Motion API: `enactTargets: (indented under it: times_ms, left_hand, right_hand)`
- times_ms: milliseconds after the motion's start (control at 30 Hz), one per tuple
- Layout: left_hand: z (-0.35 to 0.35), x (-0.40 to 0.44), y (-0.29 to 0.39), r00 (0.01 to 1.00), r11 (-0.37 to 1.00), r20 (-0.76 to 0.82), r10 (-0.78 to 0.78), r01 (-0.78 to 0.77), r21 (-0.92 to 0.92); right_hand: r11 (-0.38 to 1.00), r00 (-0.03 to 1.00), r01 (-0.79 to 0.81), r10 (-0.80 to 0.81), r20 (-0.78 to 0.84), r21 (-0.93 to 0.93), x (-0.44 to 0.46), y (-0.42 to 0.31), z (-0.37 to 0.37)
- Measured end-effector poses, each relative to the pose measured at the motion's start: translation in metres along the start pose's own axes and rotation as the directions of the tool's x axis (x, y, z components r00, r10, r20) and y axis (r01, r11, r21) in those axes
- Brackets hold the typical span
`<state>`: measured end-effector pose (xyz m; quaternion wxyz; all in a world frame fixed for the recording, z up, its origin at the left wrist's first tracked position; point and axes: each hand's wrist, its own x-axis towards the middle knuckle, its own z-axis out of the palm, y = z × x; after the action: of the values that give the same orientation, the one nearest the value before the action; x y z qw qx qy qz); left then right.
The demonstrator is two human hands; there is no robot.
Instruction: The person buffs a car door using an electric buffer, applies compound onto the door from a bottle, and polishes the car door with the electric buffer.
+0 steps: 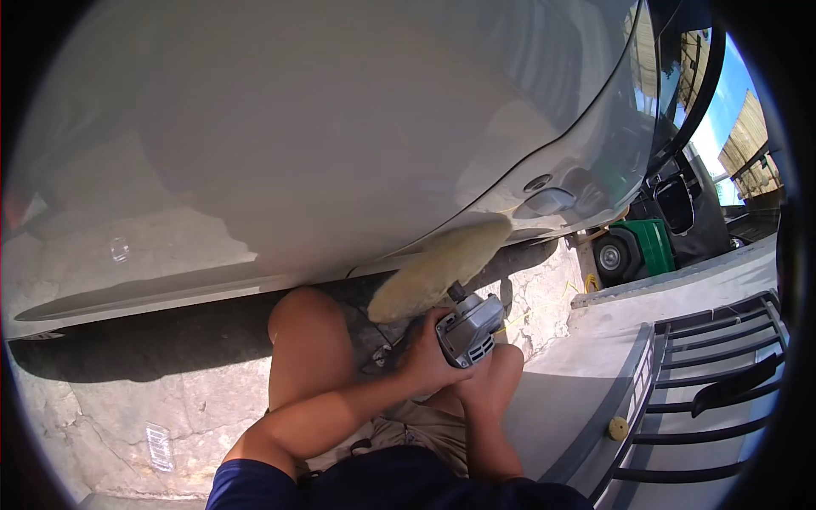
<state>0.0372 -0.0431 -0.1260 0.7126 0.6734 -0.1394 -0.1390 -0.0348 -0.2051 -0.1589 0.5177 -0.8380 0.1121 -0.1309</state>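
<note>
A grey polisher (473, 327) with a thick, pale fluffy pad (438, 268) is held in front of my knees. The pad stands tilted, its upper edge against or very close to the lower side of a silver-white car (340, 153). My left hand (422, 361) is closed round the near-left side of the tool. Behind and below the tool body, my right hand (476, 382) grips it too; most of its fingers are hidden. A dark shaft joins the tool to the pad.
Cracked concrete (110, 416) lies under the car. A black metal grille (714, 391) stands at the right on a pale ledge. Farther off is a green machine (653, 245) with a wheel, and a yellow cord (544, 306) runs along the ground.
</note>
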Motion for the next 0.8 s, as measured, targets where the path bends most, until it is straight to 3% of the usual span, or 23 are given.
enactTargets:
  times_ms: [100,167,233,267,333,433,500,600,700,800]
  left_hand:
    - [-0.007,-0.007,-0.003,0.999,1.0,-0.045,0.027,-0.027,0.008]
    - [-0.002,-0.004,0.0,0.996,0.997,-0.053,0.071,-0.069,0.028]
    - [0.006,0.005,0.008,0.999,1.0,0.03,0.012,-0.012,-0.026]
    - [0.011,0.013,0.013,0.997,0.999,0.072,-0.014,0.017,-0.052]
    - [0.024,0.031,0.023,0.995,0.999,0.098,0.025,-0.021,-0.043]
    - [0.043,0.059,0.035,0.983,1.0,0.183,-0.021,0.019,0.013]
    - [0.055,0.074,0.037,0.965,0.995,0.248,-0.089,0.074,0.069]
    - [0.063,0.076,0.031,0.973,0.997,0.224,-0.055,0.04,0.071]
    - [0.061,0.06,0.026,0.987,0.999,0.156,-0.039,0.039,0.002]
    - [0.044,0.024,0.026,0.998,0.998,0.042,-0.04,0.041,-0.038]
  right_hand:
    - [0.995,0.995,-0.101,0.101,0.009,-0.002,-0.005,-0.021,0.002]
    - [0.967,0.968,-0.25,0.249,-0.02,-0.049,0.003,-0.085,0.005]
    - [0.934,0.969,-0.237,0.208,-0.131,-0.269,0.01,-0.118,0.002]
    - [0.878,0.98,-0.143,0.063,-0.186,-0.456,0.012,-0.122,-0.004]
    - [0.738,0.979,-0.145,0.01,-0.204,-0.659,0.018,-0.114,-0.022]
    - [0.629,0.939,-0.345,0.223,-0.263,-0.697,0.024,-0.081,-0.047]
    - [0.612,0.898,-0.434,0.239,-0.369,-0.661,0.031,-0.075,-0.049]
    - [0.538,0.863,-0.505,0.31,-0.399,-0.675,0.034,-0.075,-0.053]
    - [0.543,0.907,-0.422,0.266,-0.327,-0.726,0.029,-0.072,-0.057]
    - [0.668,0.987,-0.15,0.058,-0.15,-0.729,0.02,-0.089,-0.05]
